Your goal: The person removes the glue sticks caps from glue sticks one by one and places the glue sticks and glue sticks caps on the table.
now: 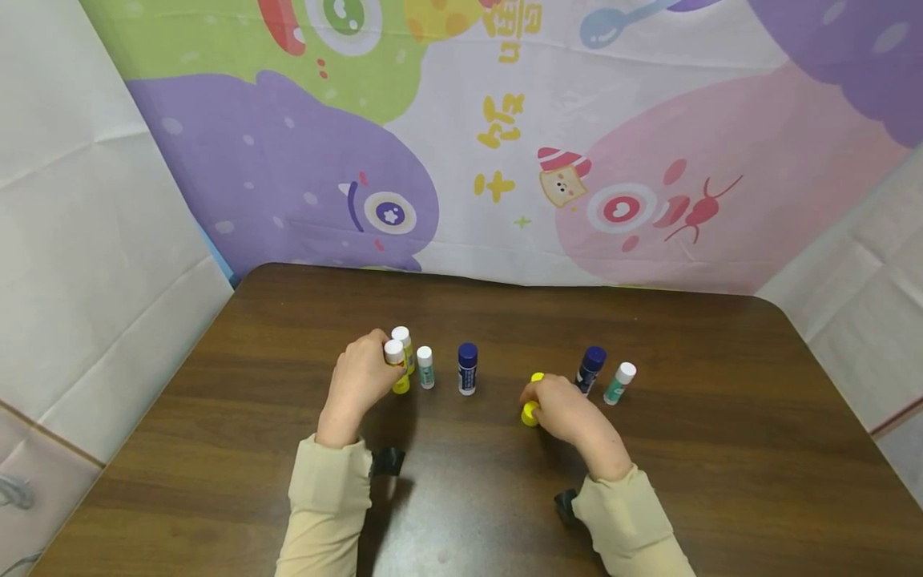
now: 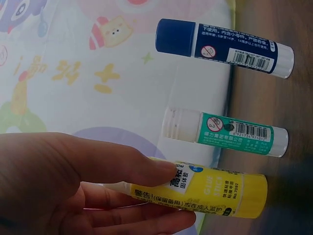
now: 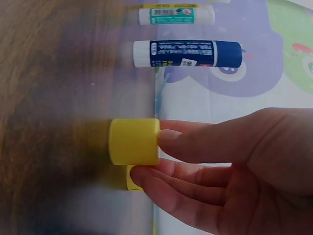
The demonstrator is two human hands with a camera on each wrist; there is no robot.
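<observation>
Upright at the left of the table is a yellow glue stick with a white cap (image 1: 393, 350); my left hand (image 1: 360, 377) pinches it between thumb and fingers. Close behind it is a second yellow glue stick (image 1: 401, 334). In the left wrist view the gripped yellow glue stick (image 2: 220, 193) shows its printed label, the top covered by the thumb. My right hand (image 1: 570, 409) holds a short, plain yellow cylinder (image 3: 134, 142) low over the table, its thumb tip at the upper edge. Beside the fingertips a second yellow piece (image 3: 132, 178) is partly hidden.
Right of the left hand stand a small green-and-white glue stick (image 1: 425, 369) and a blue one (image 1: 467, 370). Beyond the right hand are another blue glue stick (image 1: 591, 369) and another green-and-white one (image 1: 620, 384). A cartoon-print cloth (image 1: 490, 240) hangs along the table's back edge.
</observation>
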